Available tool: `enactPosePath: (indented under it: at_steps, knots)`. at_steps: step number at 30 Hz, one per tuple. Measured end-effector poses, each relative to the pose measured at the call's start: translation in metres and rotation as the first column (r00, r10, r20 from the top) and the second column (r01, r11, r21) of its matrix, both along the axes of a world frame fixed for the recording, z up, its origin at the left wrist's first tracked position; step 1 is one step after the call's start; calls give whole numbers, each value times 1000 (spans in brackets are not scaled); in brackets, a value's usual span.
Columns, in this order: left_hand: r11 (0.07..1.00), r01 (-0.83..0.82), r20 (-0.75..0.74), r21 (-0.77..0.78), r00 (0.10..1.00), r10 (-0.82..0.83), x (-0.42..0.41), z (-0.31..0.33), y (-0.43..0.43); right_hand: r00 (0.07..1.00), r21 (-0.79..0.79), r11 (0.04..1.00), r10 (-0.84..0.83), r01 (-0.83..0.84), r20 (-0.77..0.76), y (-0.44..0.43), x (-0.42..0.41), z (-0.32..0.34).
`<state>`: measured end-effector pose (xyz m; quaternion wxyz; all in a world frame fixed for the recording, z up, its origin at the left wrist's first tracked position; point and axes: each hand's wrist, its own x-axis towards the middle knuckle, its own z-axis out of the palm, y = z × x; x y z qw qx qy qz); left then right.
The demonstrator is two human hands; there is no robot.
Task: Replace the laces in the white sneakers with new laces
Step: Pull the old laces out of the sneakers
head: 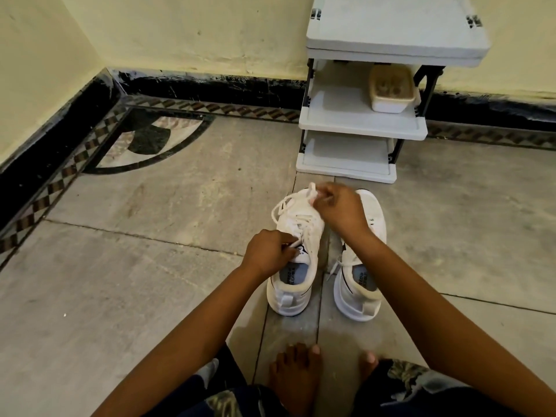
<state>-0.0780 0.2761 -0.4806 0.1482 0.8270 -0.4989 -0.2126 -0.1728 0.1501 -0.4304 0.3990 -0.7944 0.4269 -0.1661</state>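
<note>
Tiled floor (150, 236), shelf rack (361, 127) behind sneakers (313, 233); left hand (267, 251) and right hand (340, 212) pinch the lace (279, 206)

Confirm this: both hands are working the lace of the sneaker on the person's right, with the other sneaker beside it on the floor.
Wrong sneaker. The head view shows both hands on the left sneaker: the left hand pinches the lace near the tongue, the right hand holds it by the toe. The right sneaker stands beside it on the floor.
</note>
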Motion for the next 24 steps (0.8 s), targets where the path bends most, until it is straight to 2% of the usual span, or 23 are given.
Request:
enactPosePath:
  at_steps: [2, 4, 6, 9, 12, 15, 17, 20, 22, 24]
  knots:
    - [1000, -16, -4, -1, 1000, 16, 0, 1, -1, 972, 3, 986, 164, -166, -171, 8, -13, -17]
    - [999, -40, -34, -19, 999, 40, 0, 3, -2, 906, 17, 940, 334, -341, -261, 15, -24, -28]
    - [998, -61, -60, -33, 996, 59, 2, 6, -2, 841, -17, 889, 428, -458, -331, 18, -30, -37]
    - [985, -166, -121, -45, 980, 160, 12, 12, 0, 818, -66, 871, 428, -487, -383, 17, -36, -42]
    - [940, -338, -320, -41, 896, 308, 18, 14, 3, 824, -126, 876, 378, -466, -422, 19, -40, -45]
    - [924, -381, -400, -26, 851, 340, 18, 15, 3, 823, -170, 877, 332, -449, -461, 22, -41, -47]
    - [955, -295, -335, -33, 903, 268, 17, 15, 1, 819, -193, 884, 285, -425, -499, 23, -42, -47]
    - [997, -77, -93, 6, 993, 78, 12, 15, -4, 833, -221, 883, 270, -415, -484, 31, -41, -50]
    - [999, -13, 74, 49, 997, 10, 8, 14, -9, 803, -191, 843, 372, -502, -466, 35, -40, -53]
    - [996, -11, 174, 87, 985, -4, 5, 14, -16, 769, -141, 819, 443, -556, -462, 38, -37, -55]
